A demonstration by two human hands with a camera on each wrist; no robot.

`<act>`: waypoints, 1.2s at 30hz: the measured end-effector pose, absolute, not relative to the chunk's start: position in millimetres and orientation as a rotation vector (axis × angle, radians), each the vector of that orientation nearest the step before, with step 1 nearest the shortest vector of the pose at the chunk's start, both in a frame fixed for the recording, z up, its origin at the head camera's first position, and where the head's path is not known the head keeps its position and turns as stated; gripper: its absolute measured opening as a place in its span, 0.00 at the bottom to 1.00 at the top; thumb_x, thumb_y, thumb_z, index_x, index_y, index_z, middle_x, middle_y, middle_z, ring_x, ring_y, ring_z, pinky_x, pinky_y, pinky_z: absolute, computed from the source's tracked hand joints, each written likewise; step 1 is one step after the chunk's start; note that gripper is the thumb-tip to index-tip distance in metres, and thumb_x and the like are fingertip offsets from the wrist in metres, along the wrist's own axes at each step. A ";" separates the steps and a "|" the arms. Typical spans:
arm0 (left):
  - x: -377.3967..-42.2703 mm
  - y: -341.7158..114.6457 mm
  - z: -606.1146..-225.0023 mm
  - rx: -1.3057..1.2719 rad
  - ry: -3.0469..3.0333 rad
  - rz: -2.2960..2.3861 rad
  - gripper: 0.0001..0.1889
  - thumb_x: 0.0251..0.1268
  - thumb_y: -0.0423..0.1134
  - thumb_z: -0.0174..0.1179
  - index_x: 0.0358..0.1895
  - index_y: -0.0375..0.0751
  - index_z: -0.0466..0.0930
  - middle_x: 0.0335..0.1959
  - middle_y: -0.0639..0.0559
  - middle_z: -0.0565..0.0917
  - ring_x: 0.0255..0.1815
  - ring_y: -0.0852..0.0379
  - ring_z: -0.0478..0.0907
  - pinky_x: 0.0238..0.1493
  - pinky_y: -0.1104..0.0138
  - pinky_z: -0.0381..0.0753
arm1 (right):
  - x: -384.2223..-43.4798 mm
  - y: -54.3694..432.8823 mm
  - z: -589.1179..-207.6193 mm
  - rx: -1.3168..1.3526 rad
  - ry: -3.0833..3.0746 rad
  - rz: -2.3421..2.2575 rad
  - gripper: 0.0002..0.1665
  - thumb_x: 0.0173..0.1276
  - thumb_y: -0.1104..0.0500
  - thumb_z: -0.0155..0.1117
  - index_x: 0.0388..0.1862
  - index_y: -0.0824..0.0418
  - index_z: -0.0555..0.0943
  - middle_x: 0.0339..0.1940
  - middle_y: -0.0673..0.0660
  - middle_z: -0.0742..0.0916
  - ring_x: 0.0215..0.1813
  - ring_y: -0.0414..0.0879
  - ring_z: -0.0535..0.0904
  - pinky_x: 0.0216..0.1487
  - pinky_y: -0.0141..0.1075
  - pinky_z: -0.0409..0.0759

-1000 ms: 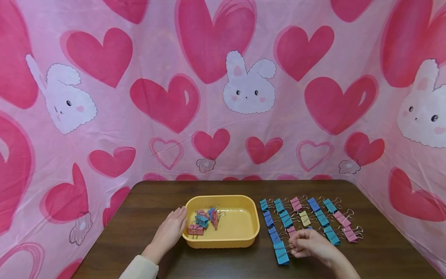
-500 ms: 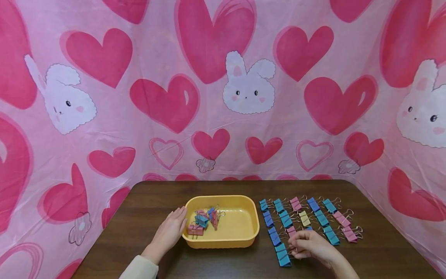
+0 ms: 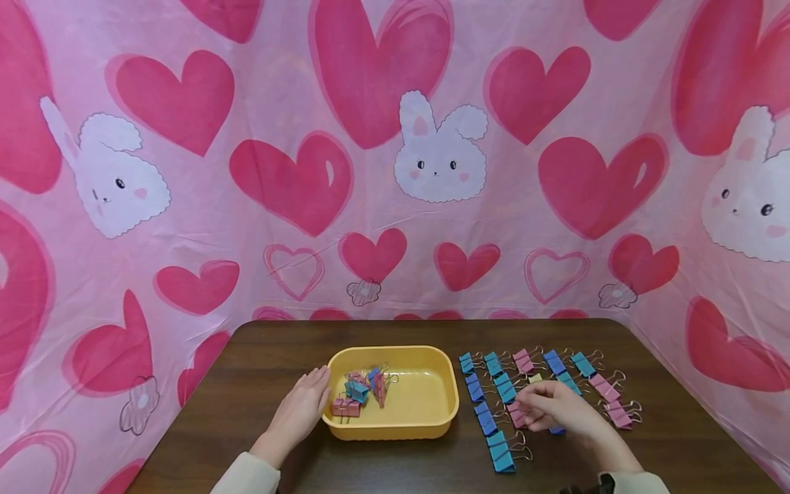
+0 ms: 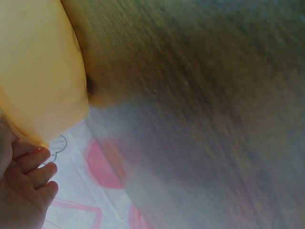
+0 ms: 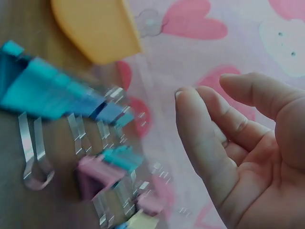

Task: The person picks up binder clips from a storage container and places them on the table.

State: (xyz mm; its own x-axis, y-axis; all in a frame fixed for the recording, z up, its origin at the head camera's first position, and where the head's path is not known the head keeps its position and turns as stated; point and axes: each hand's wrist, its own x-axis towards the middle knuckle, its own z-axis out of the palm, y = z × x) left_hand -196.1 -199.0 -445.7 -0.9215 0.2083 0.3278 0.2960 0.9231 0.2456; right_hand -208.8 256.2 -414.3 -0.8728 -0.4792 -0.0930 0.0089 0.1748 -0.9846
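Binder clip (image 3: pixel 500 451) now free of empty, loosely curved right hand (image 3: pixel 558 410); left hand (image 3: pixel 299 408) relaxed against tray (image 3: pixel 422 431).

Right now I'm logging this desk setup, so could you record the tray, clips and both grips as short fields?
tray: yellow, on dark table
tray clips: jumbled toward the left end
table clips: columns right of the tray
left grip: touching the tray's left side
right grip: holding nothing, over table clips
backdrop: pink, hearts and rabbits
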 end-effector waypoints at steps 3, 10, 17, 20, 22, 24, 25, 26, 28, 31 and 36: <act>-195.8 -198.7 -445.0 -0.374 -2.790 -0.422 0.21 0.64 0.37 0.56 0.56 0.27 0.73 0.57 0.36 0.73 0.60 0.40 0.67 0.63 0.51 0.61 | -213.2 244.8 -399.4 -0.462 2.134 -1.712 0.18 0.70 0.58 0.53 0.46 0.75 0.75 0.32 0.58 0.82 0.30 0.48 0.81 0.34 0.41 0.83; -194.2 -199.2 -443.6 -0.360 -2.805 -0.432 0.21 0.64 0.37 0.56 0.56 0.27 0.73 0.58 0.36 0.73 0.61 0.40 0.67 0.63 0.51 0.60 | -225.6 201.4 -377.5 -0.579 2.185 -1.654 0.20 0.68 0.57 0.56 0.46 0.75 0.74 0.32 0.61 0.81 0.31 0.54 0.81 0.35 0.47 0.82; -194.8 -198.7 -445.0 -0.362 -2.822 -0.431 0.21 0.65 0.38 0.55 0.57 0.27 0.72 0.58 0.36 0.72 0.61 0.40 0.66 0.63 0.51 0.60 | -238.2 157.7 -372.1 -0.600 2.179 -1.698 0.16 0.67 0.61 0.58 0.45 0.75 0.75 0.30 0.61 0.81 0.30 0.55 0.82 0.35 0.47 0.82; -194.9 -198.5 -444.6 -0.360 -2.824 -0.432 0.21 0.65 0.38 0.55 0.57 0.27 0.72 0.58 0.36 0.72 0.61 0.41 0.66 0.63 0.51 0.60 | -242.7 142.0 -371.5 -0.610 2.177 -1.718 0.16 0.66 0.61 0.59 0.45 0.75 0.75 0.30 0.60 0.82 0.30 0.56 0.81 0.34 0.46 0.82; -194.9 -198.4 -444.4 -0.358 -2.827 -0.431 0.21 0.65 0.38 0.55 0.57 0.27 0.72 0.59 0.36 0.72 0.61 0.41 0.66 0.63 0.52 0.60 | -244.9 132.1 -370.9 -0.619 2.172 -1.731 0.16 0.65 0.62 0.59 0.44 0.74 0.75 0.30 0.60 0.82 0.29 0.55 0.81 0.32 0.44 0.83; -195.0 -198.2 -444.0 -0.359 -2.828 -0.433 0.21 0.65 0.38 0.55 0.57 0.27 0.72 0.59 0.36 0.72 0.61 0.41 0.66 0.63 0.52 0.59 | -247.2 122.8 -370.5 -0.627 2.157 -1.743 0.15 0.65 0.62 0.60 0.44 0.74 0.75 0.30 0.59 0.82 0.29 0.56 0.82 0.32 0.44 0.83; -195.0 -198.1 -443.9 -0.360 -2.828 -0.434 0.21 0.65 0.38 0.55 0.57 0.28 0.72 0.59 0.36 0.72 0.61 0.41 0.66 0.63 0.52 0.60 | -247.8 118.2 -370.1 -0.631 2.159 -1.742 0.15 0.65 0.62 0.60 0.44 0.74 0.75 0.30 0.59 0.82 0.29 0.55 0.82 0.32 0.44 0.83; -195.0 -198.0 -443.6 -0.360 -2.827 -0.436 0.21 0.65 0.38 0.55 0.57 0.28 0.72 0.59 0.37 0.72 0.61 0.41 0.66 0.63 0.52 0.60 | -248.3 113.7 -369.8 -0.632 2.149 -1.747 0.15 0.65 0.62 0.59 0.44 0.74 0.75 0.30 0.59 0.82 0.29 0.55 0.82 0.32 0.44 0.83; -195.1 -197.9 -443.5 -0.361 -2.825 -0.436 0.21 0.65 0.38 0.55 0.57 0.27 0.72 0.59 0.37 0.72 0.61 0.41 0.66 0.63 0.52 0.60 | -248.7 104.6 -369.2 -0.636 2.140 -1.754 0.16 0.65 0.62 0.59 0.45 0.74 0.75 0.30 0.58 0.83 0.29 0.55 0.82 0.32 0.44 0.83; -195.1 -197.7 -443.3 -0.360 -2.823 -0.434 0.21 0.65 0.38 0.55 0.57 0.27 0.72 0.59 0.37 0.72 0.61 0.41 0.66 0.63 0.51 0.60 | -249.2 91.1 -369.4 -0.636 2.140 -1.761 0.15 0.65 0.62 0.60 0.44 0.74 0.76 0.30 0.58 0.82 0.29 0.55 0.82 0.31 0.44 0.83; -194.8 -197.7 -443.2 -0.357 -2.823 -0.426 0.21 0.65 0.38 0.55 0.57 0.27 0.72 0.58 0.36 0.72 0.61 0.41 0.66 0.63 0.51 0.60 | -250.5 68.4 -372.9 -0.615 2.128 -1.793 0.14 0.64 0.62 0.61 0.44 0.72 0.77 0.29 0.58 0.82 0.28 0.53 0.82 0.30 0.43 0.83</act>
State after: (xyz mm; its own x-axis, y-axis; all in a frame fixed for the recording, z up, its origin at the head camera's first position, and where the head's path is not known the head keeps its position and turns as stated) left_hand -194.8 -197.7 -443.2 -0.9350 0.2005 0.2924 0.2779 0.9266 0.2534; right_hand -250.5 68.4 -372.9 -0.8666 -0.4964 0.0507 -0.1342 0.1341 -0.9818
